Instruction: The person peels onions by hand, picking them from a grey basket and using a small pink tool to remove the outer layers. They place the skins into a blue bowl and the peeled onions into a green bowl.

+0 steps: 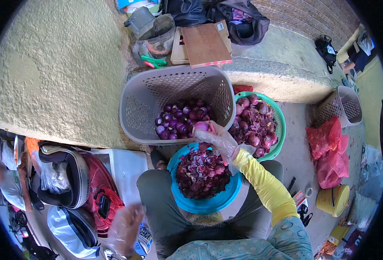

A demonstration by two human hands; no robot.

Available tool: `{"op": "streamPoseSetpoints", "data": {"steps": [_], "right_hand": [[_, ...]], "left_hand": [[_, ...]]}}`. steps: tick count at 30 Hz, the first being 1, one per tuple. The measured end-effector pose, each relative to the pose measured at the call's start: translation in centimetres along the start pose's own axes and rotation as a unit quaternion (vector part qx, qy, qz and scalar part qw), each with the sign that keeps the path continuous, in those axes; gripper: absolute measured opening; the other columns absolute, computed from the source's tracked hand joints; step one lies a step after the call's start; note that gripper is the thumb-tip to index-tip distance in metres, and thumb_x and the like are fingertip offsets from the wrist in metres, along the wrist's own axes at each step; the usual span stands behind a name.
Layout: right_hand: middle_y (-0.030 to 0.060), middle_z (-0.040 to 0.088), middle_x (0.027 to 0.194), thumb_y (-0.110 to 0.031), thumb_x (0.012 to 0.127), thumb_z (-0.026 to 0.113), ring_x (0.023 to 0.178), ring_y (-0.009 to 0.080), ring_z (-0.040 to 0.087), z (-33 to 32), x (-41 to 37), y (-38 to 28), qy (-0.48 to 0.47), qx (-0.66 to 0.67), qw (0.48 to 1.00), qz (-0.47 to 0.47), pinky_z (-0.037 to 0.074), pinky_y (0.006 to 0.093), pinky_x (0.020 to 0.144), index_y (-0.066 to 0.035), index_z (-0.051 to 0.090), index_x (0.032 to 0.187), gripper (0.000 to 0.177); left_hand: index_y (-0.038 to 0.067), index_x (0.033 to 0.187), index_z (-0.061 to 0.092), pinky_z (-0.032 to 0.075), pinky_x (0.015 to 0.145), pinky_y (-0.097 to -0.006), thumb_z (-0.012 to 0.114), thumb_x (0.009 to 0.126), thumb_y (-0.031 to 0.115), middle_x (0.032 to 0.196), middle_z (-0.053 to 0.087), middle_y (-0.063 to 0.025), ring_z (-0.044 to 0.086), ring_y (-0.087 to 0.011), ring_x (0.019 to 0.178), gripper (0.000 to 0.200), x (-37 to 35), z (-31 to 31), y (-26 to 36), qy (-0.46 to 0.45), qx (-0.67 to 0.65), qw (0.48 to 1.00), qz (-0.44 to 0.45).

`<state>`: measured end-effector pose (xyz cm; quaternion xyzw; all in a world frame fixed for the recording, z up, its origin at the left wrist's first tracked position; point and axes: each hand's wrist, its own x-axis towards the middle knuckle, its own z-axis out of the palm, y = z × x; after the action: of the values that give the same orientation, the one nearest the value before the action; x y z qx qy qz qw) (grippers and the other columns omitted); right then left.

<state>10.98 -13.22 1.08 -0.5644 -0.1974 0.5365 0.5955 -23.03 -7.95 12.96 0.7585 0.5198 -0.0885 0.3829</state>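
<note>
Landmark: grey basket (136, 110), tipped toward the person and resting against the concrete ledge. A heap of peeled purple onions (180, 119) lies in its low end.

- Green basin (280, 125): touching the grey basket's right side. Holds unpeeled onions and loose skin.
- Blue bowl (209, 203): just below the grey basket's front rim, on the person's lap. Full of dark red peelings (202, 173).
- Left hand (124, 227): well below and left of the grey basket, beside the knee, in a thin clear glove. It is blurred; the fingers look loosely spread, but I cannot tell whether it holds anything.
- Right hand (217, 141): at the grey basket's front rim, yellow sleeve, clear plastic glove. Fingers are curled close around a single onion (201, 126), with thumb and fingertips pinching it.
- Onion: right at the basket's front rim, just above the blue bowl. Pale pink-purple, so it looks peeled.

Handling, judged: small, light and firm, so it should not crush under a fingertip pinch. The bare peeled surface is likely slick, and the plastic glove adds slip. Best taken across its widest part, thumb opposing two fingers, not by the tapered ends. A short drop is unlikely to hurt it.
</note>
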Motion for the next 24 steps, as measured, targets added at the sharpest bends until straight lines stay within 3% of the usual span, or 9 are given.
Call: {"op": "streamPoseSetpoints", "data": {"steps": [1,2,4,6,9,11,13,15,24], "right_hand": [[0.0002,0.064,0.098,-0.041,0.091,0.077,0.083,0.0100,0.062,-0.2,-0.1,-0.3,-0.012,-0.018,1.000,0.004,0.051,0.0264,0.064,-0.009,0.059,0.112,0.043],[0.0002,0.064,0.098,-0.041,0.091,0.077,0.083,0.0100,0.062,-0.4,-0.1,-0.4,-0.008,-0.018,1.000,0.001,0.051,0.0264,0.064,-0.009,0.059,0.112,0.043],[0.0008,0.065,0.098,-0.040,0.091,0.077,0.088,0.0092,0.061,-1.0,-0.1,-0.5,-0.021,-0.046,0.998,0.040,0.051,0.0258,0.070,-0.008,0.060,0.115,0.044],[-0.0005,0.064,0.097,-0.042,0.090,0.077,0.082,0.0073,0.059,-1.1,0.1,-0.5,-0.022,-0.013,1.000,0.018,0.046,0.0234,0.063,-0.009,0.060,0.117,0.046],[-0.0026,0.064,0.096,-0.044,0.088,0.078,0.073,0.0043,0.054,-2.1,0.3,-0.6,-0.027,0.019,0.999,0.013,0.038,0.0202,0.053,-0.010,0.060,0.120,0.050],[-0.0035,0.064,0.095,-0.045,0.087,0.079,0.069,0.0031,0.052,-2.8,0.7,0.1,-0.028,0.016,0.999,0.031,0.034,0.0193,0.051,-0.010,0.060,0.122,0.052],[-0.0043,0.063,0.095,-0.046,0.088,0.078,0.069,0.0026,0.049,-3.1,1.7,1.2,-0.031,0.019,0.999,-0.008,0.032,0.0198,0.050,-0.010,0.060,0.123,0.053],[-0.0035,0.064,0.097,-0.044,0.088,0.079,0.074,0.0030,0.052,-3.4,1.5,1.5,-0.033,0.036,0.999,-0.005,0.037,0.0197,0.056,-0.010,0.060,0.124,0.053],[0.0018,0.067,0.113,-0.031,0.091,0.080,0.106,0.0099,0.062,-1.9,0.2,-0.3,-0.062,0.050,0.997,-0.010,0.051,0.0285,0.094,-0.005,0.059,0.132,0.053]], "left_hand": [[-0.001,0.120,0.069,0.055,0.072,-0.0384,0.068,0.097,0.021,0.086,0.074,-0.0174,0.072,-0.0300,0.077,0.032,1.2,-0.6,0.9,0.072,0.003,0.986,0.151],[-0.004,0.130,0.062,0.056,0.087,-0.0384,0.073,0.092,0.021,0.108,0.073,-0.0215,0.072,-0.0317,0.098,0.047,2.6,-1.5,3.9,0.068,0.013,0.993,0.094],[-0.002,0.144,0.050,0.049,0.105,-0.0410,0.076,0.089,0.026,0.133,0.062,-0.0266,0.062,-0.0360,0.124,0.066,8.3,-0.9,5.3,0.124,0.077,0.928,0.343],[-0.001,0.156,0.036,0.037,0.118,-0.0427,0.083,0.083,0.031,0.155,0.045,-0.0239,0.045,-0.0352,0.143,0.093,12.8,0.2,8.4,0.120,0.107,0.907,0.388],[-0.003,0.158,0.030,0.037,0.119,-0.0413,0.086,0.080,0.023,0.158,0.041,-0.0243,0.043,-0.0330,0.146,0.100,17.4,2.6,12.3,0.077,0.071,0.896,0.432],[-0.002,0.159,0.027,0.036,0.120,-0.0415,0.086,0.080,0.016,0.160,0.038,-0.0240,0.042,-0.0316,0.146,0.101,19.7,5.0,12.7,-0.121,-0.180,0.908,0.358],[-0.003,0.157,0.030,0.042,0.115,-0.0385,0.083,0.084,0.013,0.158,0.040,-0.0261,0.045,-0.0298,0.145,0.091,20.7,7.0,12.4,-0.084,-0.159,0.885,0.430],[-0.001,0.158,0.031,0.045,0.114,-0.0378,0.081,0.084,0.005,0.158,0.041,-0.0205,0.048,-0.0264,0.141,0.089,20.0,8.0,12.5,-0.198,-0.363,0.847,0.335],[0.000,0.147,0.046,0.047,0.111,-0.0356,0.084,0.081,0.004,0.148,0.052,-0.0145,0.056,-0.0203,0.130,0.076,20.9,9.0,11.9,-0.126,-0.298,0.864,0.386]]}}
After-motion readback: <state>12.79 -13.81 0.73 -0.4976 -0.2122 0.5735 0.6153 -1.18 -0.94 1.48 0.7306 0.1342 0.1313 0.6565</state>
